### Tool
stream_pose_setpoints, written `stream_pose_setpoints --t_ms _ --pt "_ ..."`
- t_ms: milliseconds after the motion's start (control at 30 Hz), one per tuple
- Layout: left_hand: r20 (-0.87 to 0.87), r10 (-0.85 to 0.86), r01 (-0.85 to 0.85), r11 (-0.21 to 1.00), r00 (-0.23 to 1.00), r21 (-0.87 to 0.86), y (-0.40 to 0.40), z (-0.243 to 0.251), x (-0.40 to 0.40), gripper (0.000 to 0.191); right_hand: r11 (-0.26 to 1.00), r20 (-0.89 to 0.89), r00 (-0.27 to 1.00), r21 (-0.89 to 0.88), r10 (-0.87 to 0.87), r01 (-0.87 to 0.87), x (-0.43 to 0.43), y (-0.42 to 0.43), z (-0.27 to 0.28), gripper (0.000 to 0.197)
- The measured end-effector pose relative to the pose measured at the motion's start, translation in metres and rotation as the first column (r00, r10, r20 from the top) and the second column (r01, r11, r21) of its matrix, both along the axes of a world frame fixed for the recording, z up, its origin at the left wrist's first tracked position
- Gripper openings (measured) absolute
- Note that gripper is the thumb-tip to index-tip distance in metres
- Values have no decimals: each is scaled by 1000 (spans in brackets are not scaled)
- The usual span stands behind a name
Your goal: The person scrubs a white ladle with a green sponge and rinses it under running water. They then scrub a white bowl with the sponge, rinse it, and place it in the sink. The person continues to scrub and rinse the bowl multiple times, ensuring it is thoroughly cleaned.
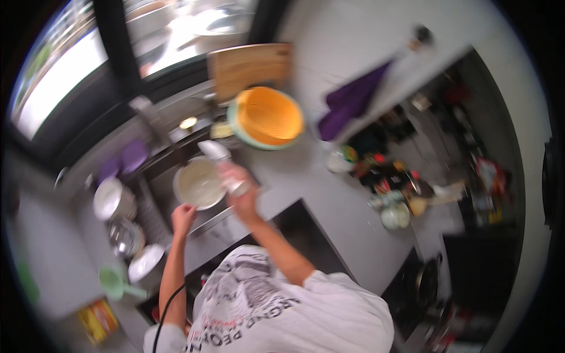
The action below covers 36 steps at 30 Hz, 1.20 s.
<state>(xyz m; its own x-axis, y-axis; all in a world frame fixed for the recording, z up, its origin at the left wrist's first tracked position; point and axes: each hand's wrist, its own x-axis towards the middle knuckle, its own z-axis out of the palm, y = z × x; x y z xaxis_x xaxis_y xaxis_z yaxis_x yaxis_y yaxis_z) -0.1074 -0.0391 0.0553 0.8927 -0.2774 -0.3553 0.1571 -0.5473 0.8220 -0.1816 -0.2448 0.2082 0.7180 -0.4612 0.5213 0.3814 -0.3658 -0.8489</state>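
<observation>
My right hand point(239, 185) is wrapped around a white bottle point(216, 151), blurred, its upper end pointing up and to the left, above the right side of the sink. A pale round basin point(199, 183) stands in the dark sink point(161, 178); it seems to hold some liquid. At the basin's near rim is my left hand point(184, 217), its fingers closed on that rim. Blur hides the exact finger contact. The faucet point(152, 119) rises behind the sink.
An orange strainer point(271, 117) rests in a pale green bowl behind the sink, before a wooden cutting board point(247, 66). Bowls point(108, 200) and a metal pot point(126, 238) stand left. A purple cloth point(353, 101) hangs on the wall; jars point(395, 216) and bottles stand right.
</observation>
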Motion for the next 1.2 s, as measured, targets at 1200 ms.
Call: stream_pose_setpoints --t_ms 1200 --pt "19 -9 6 988 1000 156 -119 -12 -75 24 45 120 58 -108 -991 993 -489 -572 157 29"
